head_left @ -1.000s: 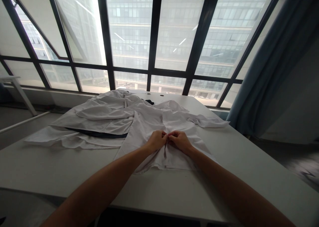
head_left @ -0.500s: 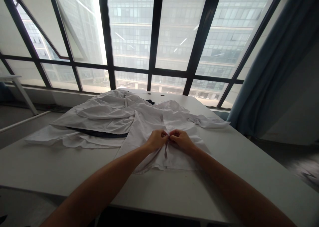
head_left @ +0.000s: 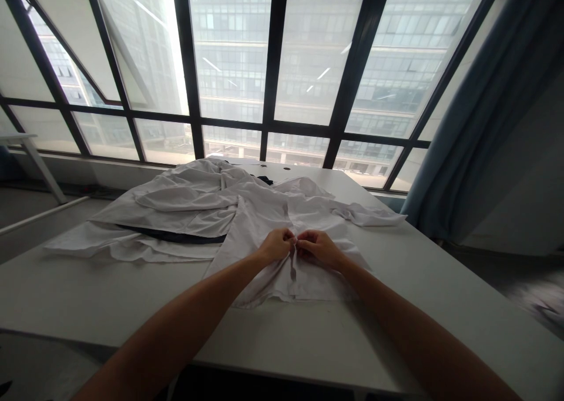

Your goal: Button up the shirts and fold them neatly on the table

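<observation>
A white shirt lies spread on the white table, its front edges meeting under my hands and one sleeve stretched to the right. My left hand pinches the left front edge between thumb and fingers. Right beside it, my right hand is closed on the right front edge, the fingertips of both nearly touching. Below the hands a narrow gap shows between the two edges. Any button between the fingertips is too small or hidden to make out.
More white garments are heaped to the left, with a dark strip between their layers. The white table reaches back toward framed windows. A blue curtain hangs at right. Part of another table stands far left.
Both hands have shifted very slightly left, still pinching the front edges. The gaps between the edges, above and below the hands, look a little wider.
</observation>
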`<state>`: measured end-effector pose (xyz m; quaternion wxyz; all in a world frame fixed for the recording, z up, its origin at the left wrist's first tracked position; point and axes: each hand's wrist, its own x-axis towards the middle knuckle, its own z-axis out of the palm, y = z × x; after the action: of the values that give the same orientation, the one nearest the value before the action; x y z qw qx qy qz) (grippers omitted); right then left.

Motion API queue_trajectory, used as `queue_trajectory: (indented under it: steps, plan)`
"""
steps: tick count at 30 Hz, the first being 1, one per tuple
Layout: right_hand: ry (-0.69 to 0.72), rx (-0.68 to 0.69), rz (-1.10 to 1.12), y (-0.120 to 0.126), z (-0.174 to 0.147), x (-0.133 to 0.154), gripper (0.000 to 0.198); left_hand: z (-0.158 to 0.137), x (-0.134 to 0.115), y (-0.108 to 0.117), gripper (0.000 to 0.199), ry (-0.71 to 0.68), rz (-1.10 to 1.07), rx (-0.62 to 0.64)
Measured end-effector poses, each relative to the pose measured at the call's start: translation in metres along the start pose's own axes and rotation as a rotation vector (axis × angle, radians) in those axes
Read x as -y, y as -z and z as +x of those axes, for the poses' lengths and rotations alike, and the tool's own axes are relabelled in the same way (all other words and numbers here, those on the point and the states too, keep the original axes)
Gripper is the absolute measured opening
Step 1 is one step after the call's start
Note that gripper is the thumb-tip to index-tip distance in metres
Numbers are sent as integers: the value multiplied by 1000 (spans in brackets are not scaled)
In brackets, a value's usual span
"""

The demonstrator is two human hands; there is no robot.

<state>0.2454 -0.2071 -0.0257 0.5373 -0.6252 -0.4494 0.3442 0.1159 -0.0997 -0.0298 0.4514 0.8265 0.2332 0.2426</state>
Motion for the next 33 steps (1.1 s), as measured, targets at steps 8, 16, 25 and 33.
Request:
queue_trajectory:
  steps: [8, 16, 25, 33]
  plan:
    - [40, 13, -91, 2, 0, -3, 24, 1, 0, -2, 9, 45, -79, 37]
    - [53, 16, -116, 2, 1, -5, 22, 1, 2, -2, 8, 76, -134, 62]
    - [118, -45, -297, 1, 1, -8, 10, -1, 1, -1, 17, -90, 95, -16]
    - [113, -38, -282, -1, 1, -10, 11, -2, 0, -2, 21, -109, 147, -32]
